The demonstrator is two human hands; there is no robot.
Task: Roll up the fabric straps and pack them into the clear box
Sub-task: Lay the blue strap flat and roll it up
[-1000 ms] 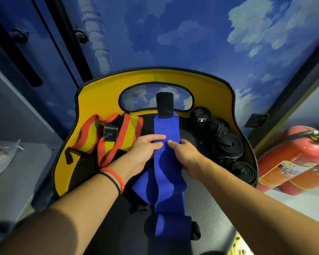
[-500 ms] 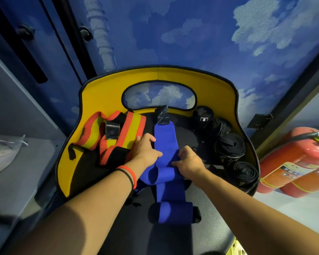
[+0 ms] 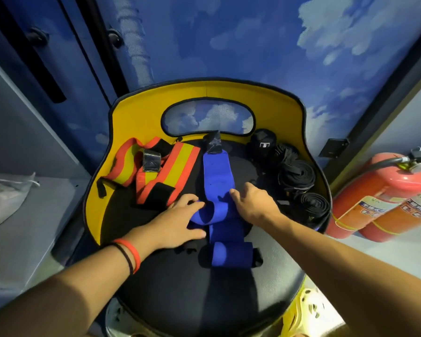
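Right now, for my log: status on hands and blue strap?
Left hand, right hand pressing blue strap. Near end rolled, rest loose on seat. Black rolls at right, apart.

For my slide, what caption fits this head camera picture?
Left hand and right hand handle a blue strap on a chair beside rolled black straps.
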